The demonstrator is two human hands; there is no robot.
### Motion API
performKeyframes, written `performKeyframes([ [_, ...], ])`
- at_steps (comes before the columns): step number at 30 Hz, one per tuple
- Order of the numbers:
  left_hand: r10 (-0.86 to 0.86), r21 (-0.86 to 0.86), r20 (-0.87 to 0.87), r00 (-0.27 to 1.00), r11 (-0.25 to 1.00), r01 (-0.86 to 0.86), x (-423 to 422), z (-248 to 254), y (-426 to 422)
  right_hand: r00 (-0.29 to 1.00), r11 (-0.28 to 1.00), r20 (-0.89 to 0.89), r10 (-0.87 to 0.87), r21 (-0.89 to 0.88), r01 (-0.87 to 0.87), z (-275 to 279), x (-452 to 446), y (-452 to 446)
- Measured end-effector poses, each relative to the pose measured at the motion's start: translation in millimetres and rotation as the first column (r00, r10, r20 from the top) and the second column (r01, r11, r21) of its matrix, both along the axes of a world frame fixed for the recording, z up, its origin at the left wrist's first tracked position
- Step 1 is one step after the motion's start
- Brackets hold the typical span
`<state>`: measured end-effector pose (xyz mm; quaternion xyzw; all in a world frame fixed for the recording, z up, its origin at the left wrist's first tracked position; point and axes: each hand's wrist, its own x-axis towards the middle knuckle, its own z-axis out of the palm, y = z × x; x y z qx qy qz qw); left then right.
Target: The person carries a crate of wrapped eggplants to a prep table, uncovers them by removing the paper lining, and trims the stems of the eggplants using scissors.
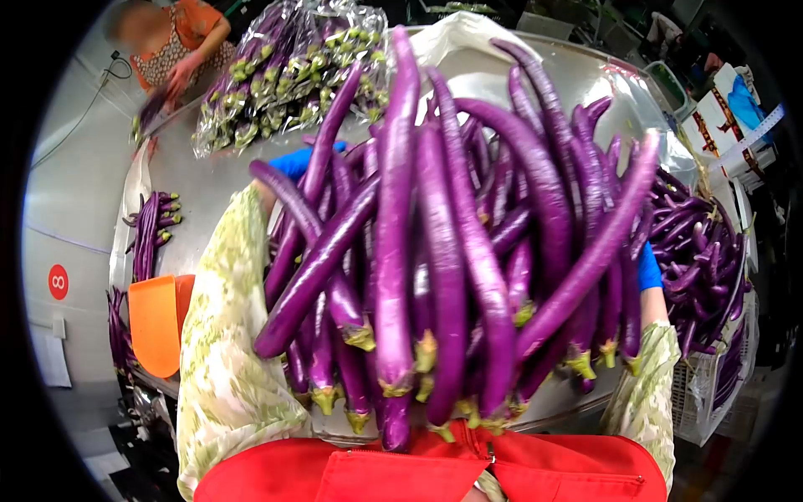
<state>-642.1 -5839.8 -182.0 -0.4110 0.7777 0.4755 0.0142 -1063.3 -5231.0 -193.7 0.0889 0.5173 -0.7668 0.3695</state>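
A large armful of long purple eggplants [439, 276] fills the middle of the view, most stem ends toward my body. My left hand [294, 159], in a blue glove, reaches around the far left side of the heap, its fingers largely hidden behind the eggplants. On the right side, my right hand [649, 268], also blue-gloved, presses against the bunch; only a strip of glove shows. Both forearms, in patterned sleeves, enclose the eggplants between them. The lowest stems hang close to my red apron [401, 473].
Bagged eggplants [293, 75] lie at the back of the metal table [196, 184]. A small bunch [150, 230] and an orange scoop-like piece [155, 326] are at left. At right stands a white crate [703, 393] below loose eggplants [694, 251]. A co-worker [180, 50] handles eggplants at back left.
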Motion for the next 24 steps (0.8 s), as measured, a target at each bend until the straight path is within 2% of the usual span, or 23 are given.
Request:
performKeyframes([
  [4,-0.082,-0.122,0.075,0.994,0.988,0.091,6.0,-6.1,4.6,0.997,0.998,-0.045,-0.056,-0.024,0.055,-5.3,21.2,8.2],
  [12,-0.156,-0.273,0.18,0.971,0.941,0.202,35.3,-1.7,25.9,0.988,0.993,-0.125,-0.091,0.065,0.099,-12.3,61.7,28.6],
  [24,-0.159,-0.364,0.307,0.938,0.891,0.27,46.4,-0.3,69.3,0.986,0.994,-0.161,-0.041,0.095,0.057,-23.6,58.9,52.2],
])
